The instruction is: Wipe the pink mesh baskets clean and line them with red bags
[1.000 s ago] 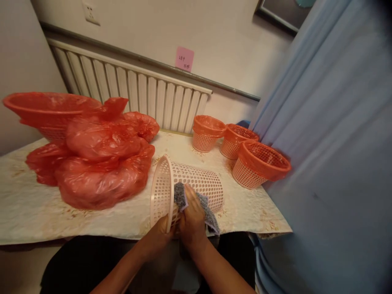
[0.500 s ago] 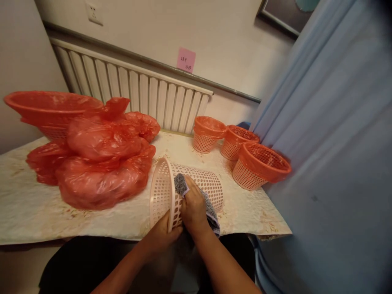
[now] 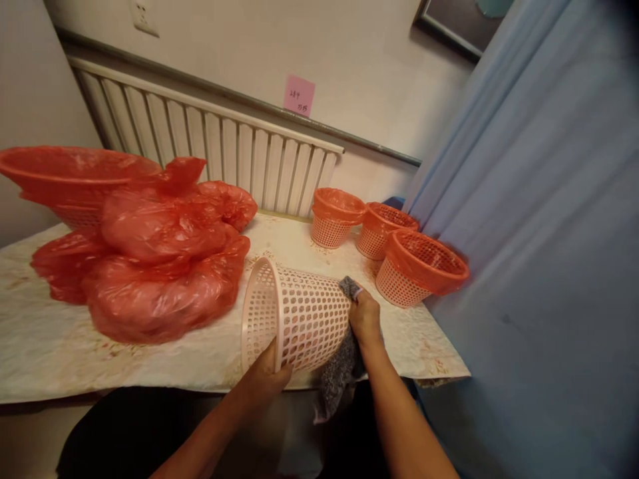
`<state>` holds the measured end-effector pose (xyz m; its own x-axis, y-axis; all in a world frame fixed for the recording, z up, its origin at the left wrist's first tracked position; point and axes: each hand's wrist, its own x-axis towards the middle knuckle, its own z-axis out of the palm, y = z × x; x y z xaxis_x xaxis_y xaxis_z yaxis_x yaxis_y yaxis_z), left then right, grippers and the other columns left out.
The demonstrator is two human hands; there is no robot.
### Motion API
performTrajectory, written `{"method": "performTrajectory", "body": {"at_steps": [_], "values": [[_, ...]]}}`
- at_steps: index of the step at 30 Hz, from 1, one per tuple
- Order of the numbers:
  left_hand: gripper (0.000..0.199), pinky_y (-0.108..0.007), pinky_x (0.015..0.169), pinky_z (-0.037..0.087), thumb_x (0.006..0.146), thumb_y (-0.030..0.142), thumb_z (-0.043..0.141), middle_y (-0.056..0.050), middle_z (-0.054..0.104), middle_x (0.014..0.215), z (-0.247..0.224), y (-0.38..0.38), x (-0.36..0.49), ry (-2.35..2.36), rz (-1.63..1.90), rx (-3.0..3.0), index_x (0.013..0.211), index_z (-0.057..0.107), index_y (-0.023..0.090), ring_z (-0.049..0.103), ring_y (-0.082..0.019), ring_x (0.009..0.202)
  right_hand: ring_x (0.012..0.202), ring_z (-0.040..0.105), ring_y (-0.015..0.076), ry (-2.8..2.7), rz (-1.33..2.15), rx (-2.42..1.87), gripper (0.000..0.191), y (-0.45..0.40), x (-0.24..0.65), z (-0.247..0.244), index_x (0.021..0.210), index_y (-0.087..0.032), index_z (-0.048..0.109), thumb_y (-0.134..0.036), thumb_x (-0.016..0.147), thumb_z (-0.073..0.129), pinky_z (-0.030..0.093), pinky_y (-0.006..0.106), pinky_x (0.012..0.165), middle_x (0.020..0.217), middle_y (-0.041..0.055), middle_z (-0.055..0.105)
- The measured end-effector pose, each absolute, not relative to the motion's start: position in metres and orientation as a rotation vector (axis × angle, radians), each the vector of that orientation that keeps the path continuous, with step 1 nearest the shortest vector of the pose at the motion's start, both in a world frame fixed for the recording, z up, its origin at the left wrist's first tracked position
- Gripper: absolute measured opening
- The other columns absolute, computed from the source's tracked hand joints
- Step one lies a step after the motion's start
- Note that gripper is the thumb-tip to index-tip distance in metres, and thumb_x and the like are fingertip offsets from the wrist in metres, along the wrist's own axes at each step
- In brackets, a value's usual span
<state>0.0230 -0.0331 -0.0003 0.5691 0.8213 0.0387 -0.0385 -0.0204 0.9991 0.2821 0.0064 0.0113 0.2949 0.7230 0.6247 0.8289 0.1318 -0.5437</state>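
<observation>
The pale pink basket [image 3: 314, 313] lies on its side on the table [image 3: 414, 346], near the front edge, with its open rim turned to the left. The left hand [image 3: 267, 376] grasps this rim at its lower part, the thumb and the fingers on the two sides of it. The right hand [image 3: 365, 319] is at the base end of the basket and grasps a grey cloth [image 3: 342, 372], which touches the basket and hangs down over the table edge. To the left of the basket there is a pile of red plastic bags [image 3: 164, 266], and behind them a wide red-covered basket [image 3: 80, 179]. At the right rear stand three small upright baskets, each with a red liner: one nearest the radiator [image 3: 224, 146], [image 3: 335, 219] one in the middle [image 3: 382, 229], and one closest to the blue curtain [image 3: 509, 233]. What the bags contain, one cannot tell.
</observation>
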Motion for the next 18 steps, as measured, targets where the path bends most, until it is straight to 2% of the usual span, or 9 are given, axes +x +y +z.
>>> {"method": "performTrajectory", "body": {"at_steps": [2,4,7,11,14,18], "values": [[0.058,-0.044,0.113,0.034,0.08,0.018,0.049,-0.008,0.059,0.135,-0.002,-0.032,0.023,0.72,0.796,1.453,0.137,0.045,0.016,0.05,-0.027,0.129,0.092,0.065,0.0241,-1.323,-0.155,-1.715,0.03,0.0,0.298,0.002,0.095,-0.01,0.071,-0.012,0.078,0.047,0.051,0.038,0.086,0.092,0.0125,0.073],[0.058,-0.045,0.114,0.034,0.079,0.018,0.049,-0.009,0.059,0.136,-0.004,-0.032,0.023,0.726,0.808,1.462,0.137,0.046,0.016,0.05,-0.027,0.129,0.084,0.066,0.0249,-1.22,-0.183,-1.784,0.031,-0.01,0.299,-0.007,0.087,-0.009,0.072,-0.009,0.076,0.043,0.052,0.039,0.081,0.083,0.0131,0.072],[0.057,-0.046,0.114,0.033,0.077,0.016,0.05,-0.01,0.06,0.134,-0.002,-0.031,0.023,0.742,0.803,1.484,0.133,0.05,0.014,0.05,-0.028,0.129,0.1,0.064,0.0257,-1.207,-0.217,-1.751,0.039,-0.028,0.27,-0.017,0.105,-0.011,0.069,-0.008,0.079,0.041,0.05,0.041,0.09,0.102,0.0142,0.071],[0.056,-0.046,0.112,0.035,0.076,0.016,0.051,-0.01,0.06,0.134,-0.001,-0.028,0.024,0.661,0.804,1.466,0.132,0.05,0.014,0.053,-0.028,0.126,0.126,0.051,0.0222,-1.445,-0.238,-1.507,0.05,-0.049,0.205,-0.017,0.128,-0.017,0.058,-0.006,0.083,0.038,0.042,0.045,0.107,0.129,0.0115,0.06],[0.054,-0.047,0.11,0.038,0.08,0.021,0.053,-0.012,0.058,0.135,-0.003,-0.024,0.024,0.585,0.811,1.467,0.133,0.048,0.013,0.054,-0.03,0.124,0.133,0.044,0.0219,-1.633,-0.258,-1.334,0.056,-0.055,0.165,-0.006,0.139,-0.016,0.046,-0.004,0.085,0.036,0.041,0.046,0.109,0.137,0.0126,0.054],[0.051,-0.05,0.115,0.029,0.084,0.024,0.057,-0.011,0.056,0.138,-0.007,-0.026,0.021,0.57,0.816,1.625,0.134,0.05,0.016,0.044,-0.033,0.132,0.134,0.044,0.0212,-1.743,-0.287,-1.214,0.056,-0.041,0.144,0.021,0.143,-0.015,0.041,-0.005,0.088,0.036,0.042,0.045,0.109,0.137,0.0136,0.054]]}}
